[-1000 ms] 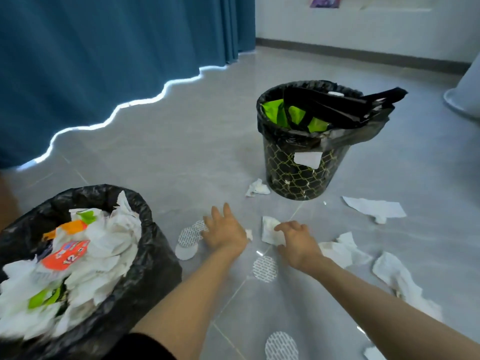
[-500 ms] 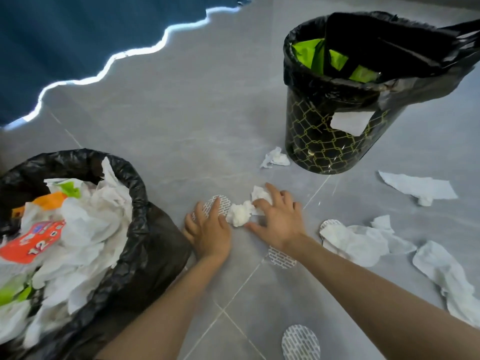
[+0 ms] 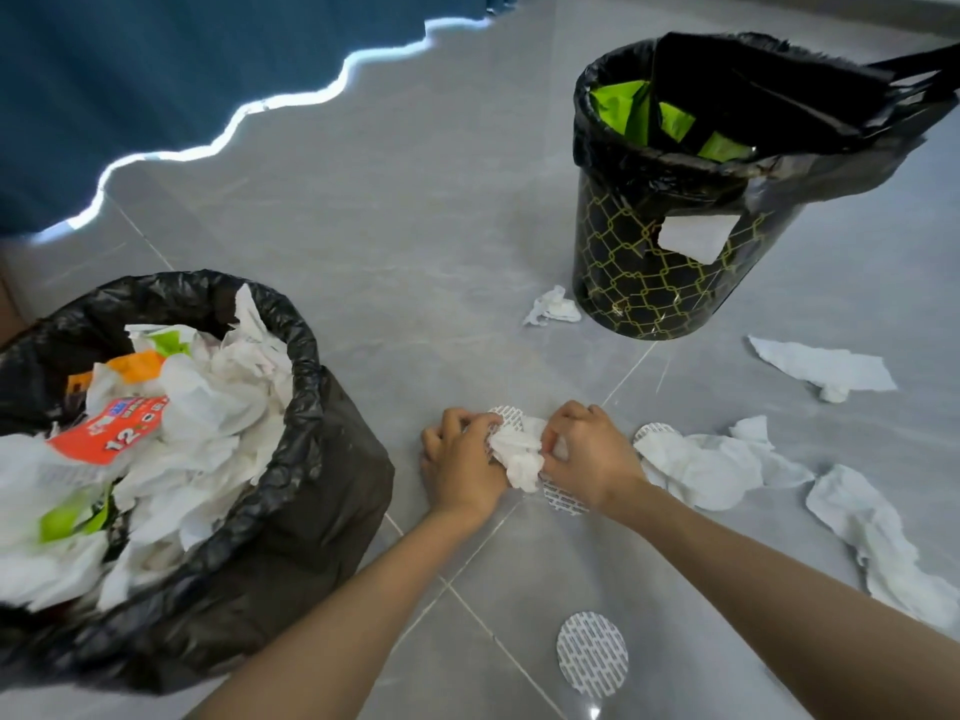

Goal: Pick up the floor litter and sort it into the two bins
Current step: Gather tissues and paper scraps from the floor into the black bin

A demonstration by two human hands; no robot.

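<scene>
My left hand [image 3: 462, 459] and my right hand [image 3: 592, 454] meet low over the floor, both closed on a wad of crumpled white tissue [image 3: 517, 452]. A round patterned seal [image 3: 511, 417] pokes out at my left fingertips; whether my left hand grips it I cannot tell. At the left, a black-bagged bin [image 3: 291, 459] is heaped with white paper and coloured wrappers. A black bin with a gold lattice pattern [image 3: 654, 283] stands at the upper right, with green wrappers inside.
More tissue lies loose: a small wad [image 3: 553, 309] by the patterned bin, a flat sheet [image 3: 826, 366], a pile [image 3: 711, 465] beside my right hand, a long piece [image 3: 878, 543] further right. Round seals lie on the tiles [image 3: 592, 652], [image 3: 563, 498]. A blue curtain [image 3: 156, 70] hangs behind.
My hands came together from flat on the floor and closed around the tissue, bunching it between them. The view has moved closer and tilted down.
</scene>
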